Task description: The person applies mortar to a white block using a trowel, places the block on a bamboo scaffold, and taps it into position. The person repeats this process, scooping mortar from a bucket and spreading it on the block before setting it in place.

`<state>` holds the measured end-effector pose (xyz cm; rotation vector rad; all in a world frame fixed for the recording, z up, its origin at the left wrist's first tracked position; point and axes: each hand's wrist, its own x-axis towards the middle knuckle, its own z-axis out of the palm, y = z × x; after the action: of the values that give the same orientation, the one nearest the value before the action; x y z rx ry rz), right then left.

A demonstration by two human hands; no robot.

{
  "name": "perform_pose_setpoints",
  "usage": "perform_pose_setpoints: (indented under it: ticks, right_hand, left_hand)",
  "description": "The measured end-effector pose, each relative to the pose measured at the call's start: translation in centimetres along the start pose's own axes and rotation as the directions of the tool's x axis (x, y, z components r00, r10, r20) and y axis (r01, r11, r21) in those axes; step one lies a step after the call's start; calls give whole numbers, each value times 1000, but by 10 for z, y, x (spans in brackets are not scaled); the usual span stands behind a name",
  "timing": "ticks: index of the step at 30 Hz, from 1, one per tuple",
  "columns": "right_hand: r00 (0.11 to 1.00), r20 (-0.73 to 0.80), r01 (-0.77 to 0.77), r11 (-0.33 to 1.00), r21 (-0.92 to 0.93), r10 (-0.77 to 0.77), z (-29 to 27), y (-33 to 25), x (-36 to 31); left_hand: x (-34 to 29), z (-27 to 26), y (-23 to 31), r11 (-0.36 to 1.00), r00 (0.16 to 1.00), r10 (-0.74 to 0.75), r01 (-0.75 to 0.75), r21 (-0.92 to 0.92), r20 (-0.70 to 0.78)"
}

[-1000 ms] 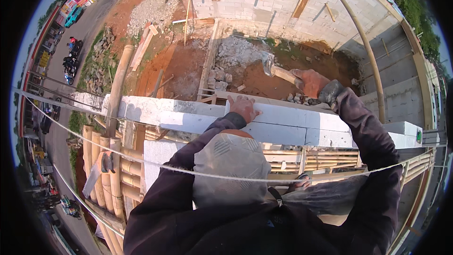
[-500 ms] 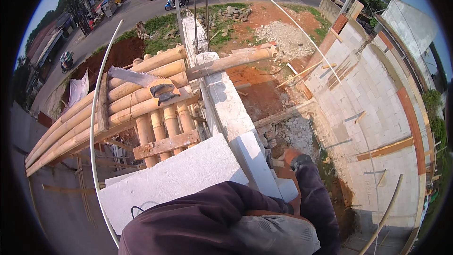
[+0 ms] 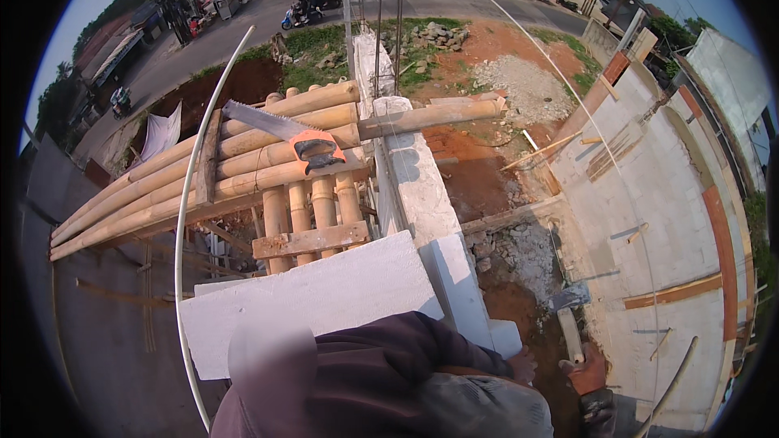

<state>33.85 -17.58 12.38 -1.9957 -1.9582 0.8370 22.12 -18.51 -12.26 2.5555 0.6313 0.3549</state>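
Observation:
My right hand [image 3: 588, 369] is closed round the pale handle of a hatchet [image 3: 571, 298], whose broad grey head points up and away from me. It is held out over the drop to the right of the wall. My left arm crosses in front of me, and my left hand [image 3: 526, 365] lies by the end of a small white block [image 3: 505, 337], fingers partly showing and apart. Next to it a long white block [image 3: 458, 284] lies along the wall top. A larger white block [image 3: 324, 296] lies crosswise on the left.
A handsaw [image 3: 318, 150] with an orange handle rests on bamboo poles [image 3: 268, 166] at the left. Thin steel rods [image 3: 398, 24] stand up from the wall [image 3: 422, 178] ahead. A pale curved pipe [image 3: 180, 259] rises at the left. Rubble [image 3: 523, 255] lies far below.
My right hand has moved from beside the blocks out to the right and nearer to me, and the hatchet now shows plainly in it. The view has shifted slightly; the handsaw has stayed on the bamboo.

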Motion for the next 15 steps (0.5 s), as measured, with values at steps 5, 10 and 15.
perform_pose_setpoints:
  ticks: [5,10,15]
  right_hand:
    - [929,-245,-309,945,-106,277,32,68,-161]
    - [781,-265,-578,815,34,565,105,85,-228]
    - [693,-290,-654,745,132,660,151,86,-270]
  left_hand:
    - [9,17,-4,993,997,-63,56,107,55]
    - [74,25,-9,988,872,142,-153,-14,468]
    - [110,-53,97,897,498,224,-442,23,838]
